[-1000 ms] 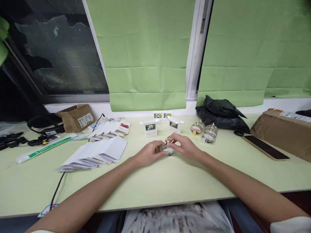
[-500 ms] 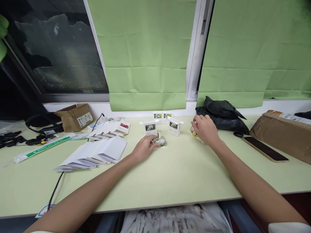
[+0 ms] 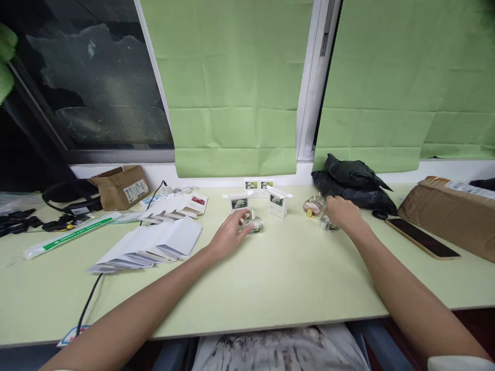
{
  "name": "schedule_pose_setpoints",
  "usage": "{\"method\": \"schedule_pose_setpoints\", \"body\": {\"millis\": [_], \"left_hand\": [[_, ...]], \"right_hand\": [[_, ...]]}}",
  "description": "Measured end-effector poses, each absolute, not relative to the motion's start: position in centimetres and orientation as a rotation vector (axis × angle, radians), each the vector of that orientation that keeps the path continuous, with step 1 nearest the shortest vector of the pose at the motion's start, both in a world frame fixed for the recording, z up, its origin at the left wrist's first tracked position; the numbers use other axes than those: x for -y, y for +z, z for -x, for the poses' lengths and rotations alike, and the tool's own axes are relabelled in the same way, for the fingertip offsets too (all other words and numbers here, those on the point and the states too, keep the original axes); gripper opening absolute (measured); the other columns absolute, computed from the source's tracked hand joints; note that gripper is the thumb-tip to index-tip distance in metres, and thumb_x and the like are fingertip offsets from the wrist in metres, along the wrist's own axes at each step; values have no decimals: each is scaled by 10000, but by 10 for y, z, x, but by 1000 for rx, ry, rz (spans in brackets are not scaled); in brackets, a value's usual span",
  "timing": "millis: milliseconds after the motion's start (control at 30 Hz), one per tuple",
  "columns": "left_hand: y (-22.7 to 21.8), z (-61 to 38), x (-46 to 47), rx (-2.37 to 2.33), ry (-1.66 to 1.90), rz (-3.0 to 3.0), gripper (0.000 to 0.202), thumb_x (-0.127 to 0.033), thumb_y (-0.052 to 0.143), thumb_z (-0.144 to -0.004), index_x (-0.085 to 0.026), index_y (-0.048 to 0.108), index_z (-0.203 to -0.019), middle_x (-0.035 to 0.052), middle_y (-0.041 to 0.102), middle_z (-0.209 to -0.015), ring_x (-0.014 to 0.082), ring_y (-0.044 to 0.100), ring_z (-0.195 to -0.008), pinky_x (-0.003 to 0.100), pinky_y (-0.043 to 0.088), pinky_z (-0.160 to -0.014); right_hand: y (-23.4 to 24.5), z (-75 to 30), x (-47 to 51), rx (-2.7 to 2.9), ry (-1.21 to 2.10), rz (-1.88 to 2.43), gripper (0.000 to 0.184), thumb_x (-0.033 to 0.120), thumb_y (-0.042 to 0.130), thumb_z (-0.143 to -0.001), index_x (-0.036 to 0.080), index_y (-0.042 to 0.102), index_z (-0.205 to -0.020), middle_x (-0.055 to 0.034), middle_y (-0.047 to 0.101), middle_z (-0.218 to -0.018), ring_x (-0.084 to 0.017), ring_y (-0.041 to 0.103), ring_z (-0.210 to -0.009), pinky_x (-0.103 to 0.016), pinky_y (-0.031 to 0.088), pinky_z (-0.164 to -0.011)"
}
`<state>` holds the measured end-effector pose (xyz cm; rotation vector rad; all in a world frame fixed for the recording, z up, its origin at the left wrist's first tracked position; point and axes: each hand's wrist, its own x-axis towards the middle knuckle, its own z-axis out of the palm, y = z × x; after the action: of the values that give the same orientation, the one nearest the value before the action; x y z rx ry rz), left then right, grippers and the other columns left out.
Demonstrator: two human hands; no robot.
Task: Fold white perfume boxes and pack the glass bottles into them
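My left hand (image 3: 229, 236) has its fingers and thumb curled around a small round glass perfume bottle (image 3: 255, 224), upright on the table. To the right, my right hand (image 3: 343, 212) is closed at another clear glass perfume bottle (image 3: 328, 224), which it partly covers; the fingertips are hidden. Just left of that hand lies a pinkish perfume bottle (image 3: 312, 204) with a gold cap pointing toward me. Behind my left hand stands a small white box (image 3: 238, 202) with a flower picture, its top flap open. A similar open white box (image 3: 277, 205) stands beside it.
Two more picture boxes (image 3: 266, 186) stand at the wall. Folded white cartons (image 3: 154, 245) and a brown cardboard box (image 3: 122, 189) lie left. On the right are a black plastic bag (image 3: 351, 183), a phone (image 3: 422, 238) and a large brown parcel (image 3: 448, 214). The table edge (image 3: 270, 327) runs before me.
My right hand has shifted right and slightly toward me, uncovering the gold-capped bottle, and is now at the clear one. My left hand stays at its bottle, nearly still.
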<state>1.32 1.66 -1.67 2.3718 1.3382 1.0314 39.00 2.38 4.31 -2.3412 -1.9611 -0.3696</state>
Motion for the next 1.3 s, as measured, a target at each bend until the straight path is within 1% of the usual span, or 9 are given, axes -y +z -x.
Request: {"method": "schedule_pose_setpoints", "body": {"millis": [267,367,567,667,767,900,1067,1200,1300], "left_hand": [[-15,-14,-15,-1322,1064,-2377,396,-427,578,-1039,-268,526,-1399,76,642,-1347,223,643,-1045,381,538,-914],[-15,-14,-15,-1314,1084,-2381,384,-420,574,-1044,-271,530,-1396,76,640,-1322,227,636,-1060,382,532,-924],[-6,-15,-8,-1344,1255,-2368,366,-436,586,-1037,-268,542,-1360,98,579,-1365,245,609,-1143,387,517,-966],[3,-17,2,-1276,1396,-2421,284,-416,576,-1042,-239,570,-1264,102,605,-1243,244,600,-1111,402,501,-996],[7,-23,13,-1110,1215,-2508,291,-438,569,-1042,-241,585,-1256,75,626,-1089,222,606,-978,380,515,-918],[4,-34,24,-1025,914,-2477,499,-532,676,-969,-265,558,-1373,74,636,-1201,206,601,-922,346,517,-813],[0,-38,21,-1004,840,-2443,432,-557,742,-913,-244,655,-1197,47,671,-1063,209,597,-883,334,493,-781],[-1,-37,17,-984,754,-2451,336,-547,673,-962,-218,674,-1031,31,646,-923,195,566,-803,309,451,-705],[-3,-36,16,-978,734,-2436,323,-536,646,-978,-216,672,-1011,19,628,-869,185,548,-761,300,423,-667]], "right_hand": [[40,-378,-25,2047,-456,2221,216,94,510,-1023,65,633,-1198,-225,686,-1134,-301,710,-1045,-333,486,-834],[41,-369,-20,2058,-550,2124,213,103,478,-1039,72,608,-1205,-223,656,-1163,-317,671,-1069,-341,464,-830],[46,-345,-4,2163,-645,1645,178,145,412,-1080,152,586,-1040,-153,620,-1067,-282,575,-960,-356,422,-838],[44,-327,6,2239,-537,1408,174,134,406,-1079,186,568,-1041,-130,606,-1078,-274,546,-978,-348,417,-831],[37,-309,12,2311,-376,1134,174,132,415,-1084,211,567,-1056,-103,607,-1061,-261,549,-1009,-335,430,-829],[24,-290,18,2387,-227,905,121,194,457,-1100,218,574,-1082,-89,606,-1061,-246,566,-997,-333,459,-816],[12,-276,28,2450,-124,758,141,189,471,-1099,212,588,-1174,-89,610,-1086,-236,575,-1015,-338,495,-848],[3,-269,26,2422,-85,708,125,233,481,-1103,211,598,-1141,-85,619,-1059,-239,588,-1008,-348,512,-844],[0,-268,22,2375,-49,685,138,262,474,-1111,220,604,-1130,-89,637,-1060,-240,600,-1008,-361,520,-856]]}}
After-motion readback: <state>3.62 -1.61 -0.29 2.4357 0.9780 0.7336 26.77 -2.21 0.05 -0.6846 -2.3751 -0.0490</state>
